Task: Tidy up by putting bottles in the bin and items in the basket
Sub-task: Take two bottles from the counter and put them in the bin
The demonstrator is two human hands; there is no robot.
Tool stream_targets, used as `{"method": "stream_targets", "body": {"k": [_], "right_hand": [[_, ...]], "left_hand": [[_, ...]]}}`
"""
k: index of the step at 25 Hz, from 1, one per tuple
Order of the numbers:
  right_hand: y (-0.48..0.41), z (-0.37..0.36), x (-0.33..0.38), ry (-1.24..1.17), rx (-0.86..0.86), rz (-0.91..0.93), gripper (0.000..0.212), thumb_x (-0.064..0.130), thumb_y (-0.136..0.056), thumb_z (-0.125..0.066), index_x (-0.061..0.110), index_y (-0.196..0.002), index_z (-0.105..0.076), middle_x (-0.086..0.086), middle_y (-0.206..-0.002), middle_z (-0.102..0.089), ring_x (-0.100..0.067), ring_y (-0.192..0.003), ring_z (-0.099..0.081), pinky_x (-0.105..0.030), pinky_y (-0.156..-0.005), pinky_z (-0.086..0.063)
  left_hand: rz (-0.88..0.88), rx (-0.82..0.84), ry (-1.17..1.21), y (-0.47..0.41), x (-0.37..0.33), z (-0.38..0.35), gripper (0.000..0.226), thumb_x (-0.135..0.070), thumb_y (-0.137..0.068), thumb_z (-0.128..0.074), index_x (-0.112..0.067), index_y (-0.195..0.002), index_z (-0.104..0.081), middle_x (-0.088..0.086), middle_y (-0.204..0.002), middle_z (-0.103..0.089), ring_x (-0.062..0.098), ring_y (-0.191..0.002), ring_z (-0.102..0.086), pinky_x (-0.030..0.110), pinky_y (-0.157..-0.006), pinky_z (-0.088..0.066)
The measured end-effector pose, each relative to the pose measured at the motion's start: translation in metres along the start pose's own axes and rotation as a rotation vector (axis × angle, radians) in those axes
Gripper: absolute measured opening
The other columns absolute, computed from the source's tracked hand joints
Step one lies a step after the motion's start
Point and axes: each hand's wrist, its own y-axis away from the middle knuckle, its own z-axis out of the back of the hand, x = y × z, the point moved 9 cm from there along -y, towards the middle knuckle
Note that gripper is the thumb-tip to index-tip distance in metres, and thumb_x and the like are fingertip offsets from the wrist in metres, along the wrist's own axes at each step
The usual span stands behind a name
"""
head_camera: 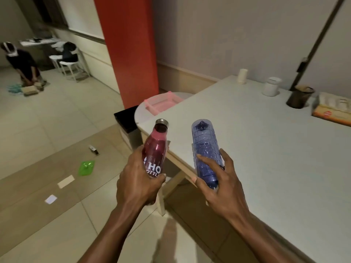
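Left hand [138,179] grips red plastic bottle [155,150], right hand [218,185] grips blue clear bottle [206,149] — carrying both, next drop into black bin [126,117].

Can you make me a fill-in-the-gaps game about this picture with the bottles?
1. The left hand grips the capped bottle, which is coloured ____.
2. The right hand grips the other bottle, which is coloured ____.
3. The basket beyond the table is coloured ____.
4. The green lid lies on the ____.
Missing words: red; blue; pink; floor.
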Motion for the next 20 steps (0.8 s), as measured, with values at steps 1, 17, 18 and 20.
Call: {"method": "stream_targets", "body": {"k": [1,17,18,20], "right_hand": [[0.004,-0.019,0.018,-0.032,0.007,0.014,0.055,0.060,-0.086,-0.071,0.055,-0.138,-0.052,0.011,-0.164,-0.021,-0.021,-0.137,-0.051,-0.043,-0.098,-0.060],[-0.035,-0.315,0.115,-0.119,0.401,0.036,0.051,0.049,-0.087,-0.077,0.049,-0.135,-0.058,0.011,-0.160,-0.023,-0.022,-0.133,-0.049,-0.044,-0.096,-0.060],[-0.046,-0.334,0.112,-0.110,0.410,0.044,0.051,0.049,-0.088,-0.076,0.048,-0.135,-0.058,0.009,-0.160,-0.024,-0.022,-0.133,-0.048,-0.040,-0.100,-0.057],[-0.069,-0.372,0.105,-0.117,0.448,0.053,0.050,0.049,-0.088,-0.075,0.047,-0.135,-0.058,0.005,-0.161,-0.026,-0.024,-0.133,-0.048,-0.038,-0.100,-0.055]], "left_hand": [[0.026,-0.008,0.003,0.001,0.023,0.016,0.103,-0.040,-0.064,-0.093,-0.036,-0.150,-0.037,-0.009,-0.125,-0.065,0.015,-0.088,-0.067,0.030,-0.068,-0.049],[0.377,0.015,-0.057,-0.030,0.290,0.091,0.107,-0.049,-0.064,-0.094,-0.036,-0.154,-0.036,-0.009,-0.133,-0.063,0.017,-0.101,-0.069,0.039,-0.083,-0.061],[0.399,0.031,-0.057,-0.038,0.304,0.085,0.106,-0.050,-0.064,-0.093,-0.037,-0.153,-0.036,-0.011,-0.132,-0.063,0.016,-0.100,-0.069,0.039,-0.083,-0.061],[0.445,0.069,-0.072,-0.056,0.330,0.074,0.105,-0.053,-0.063,-0.091,-0.040,-0.152,-0.036,-0.013,-0.131,-0.064,0.015,-0.099,-0.069,0.038,-0.082,-0.062]]}}
